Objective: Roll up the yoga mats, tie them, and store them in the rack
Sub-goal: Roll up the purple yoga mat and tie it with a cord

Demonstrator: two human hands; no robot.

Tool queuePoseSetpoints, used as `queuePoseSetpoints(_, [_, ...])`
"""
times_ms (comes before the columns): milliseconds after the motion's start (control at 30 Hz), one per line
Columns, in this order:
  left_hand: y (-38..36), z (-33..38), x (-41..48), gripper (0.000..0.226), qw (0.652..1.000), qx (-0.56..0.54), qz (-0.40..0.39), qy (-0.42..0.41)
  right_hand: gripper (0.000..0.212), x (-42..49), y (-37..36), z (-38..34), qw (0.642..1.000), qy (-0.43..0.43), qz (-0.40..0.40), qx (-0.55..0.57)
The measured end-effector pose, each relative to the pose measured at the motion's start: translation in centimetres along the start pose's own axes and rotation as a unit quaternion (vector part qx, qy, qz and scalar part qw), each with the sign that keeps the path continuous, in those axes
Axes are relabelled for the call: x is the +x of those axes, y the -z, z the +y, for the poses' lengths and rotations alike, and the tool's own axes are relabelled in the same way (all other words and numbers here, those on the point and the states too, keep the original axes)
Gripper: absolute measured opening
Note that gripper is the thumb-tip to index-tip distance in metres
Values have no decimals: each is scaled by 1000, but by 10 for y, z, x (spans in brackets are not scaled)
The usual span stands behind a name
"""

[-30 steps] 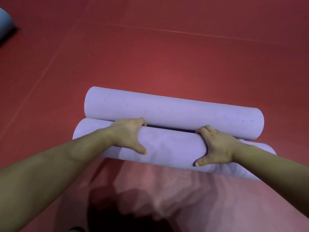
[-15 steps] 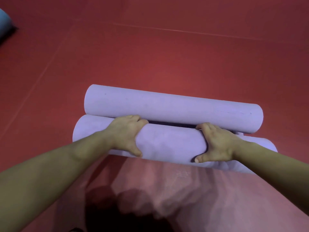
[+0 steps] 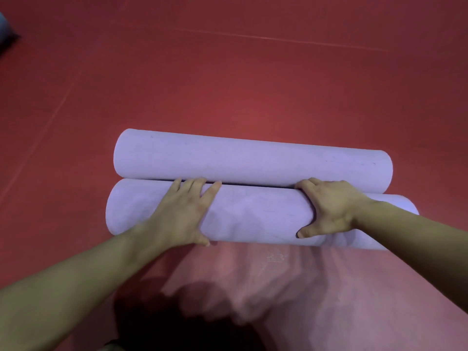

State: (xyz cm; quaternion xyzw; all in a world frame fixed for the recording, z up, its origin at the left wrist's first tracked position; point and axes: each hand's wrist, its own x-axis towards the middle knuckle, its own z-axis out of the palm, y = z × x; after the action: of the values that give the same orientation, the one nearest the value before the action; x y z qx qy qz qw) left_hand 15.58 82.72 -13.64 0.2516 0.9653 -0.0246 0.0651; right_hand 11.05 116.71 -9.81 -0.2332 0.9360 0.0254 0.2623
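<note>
Head view: left hand flat on near roll, right hand curled round it; risks skewing against far roll at 12 o'clock.

The single head-worn camera looks forward and steeply down, close over the red floor.
</note>
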Motion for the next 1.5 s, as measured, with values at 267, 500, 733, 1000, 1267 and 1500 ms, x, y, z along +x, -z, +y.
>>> queuePoseSetpoints(267, [26,-24,23,105,983,-102,-151,-24,93,-10,-2,-7,999,6,-43,22])
queuePoseSetpoints(500, [22,-24,26,98,981,-141,-132,-16,116,-9,-20,-6,997,-42,-18,67])
queuePoseSetpoints(733, [5,-14,-2,120,998,-36,12,-43,150,-14,-21,-11,994,-68,-35,80])
queuePoseSetpoints(1000, [30,-26,31,109,986,-52,-161,-11,151,-15,-14,-12,993,-81,-29,82])
queuePoseSetpoints(1267, [33,-38,47,103,963,-153,-220,28,130,-23,-17,-11,999,-27,27,23])
queuePoseSetpoints(1500, [31,-37,42,123,970,-152,-187,34,127,-12,-15,-14,999,-23,36,17])
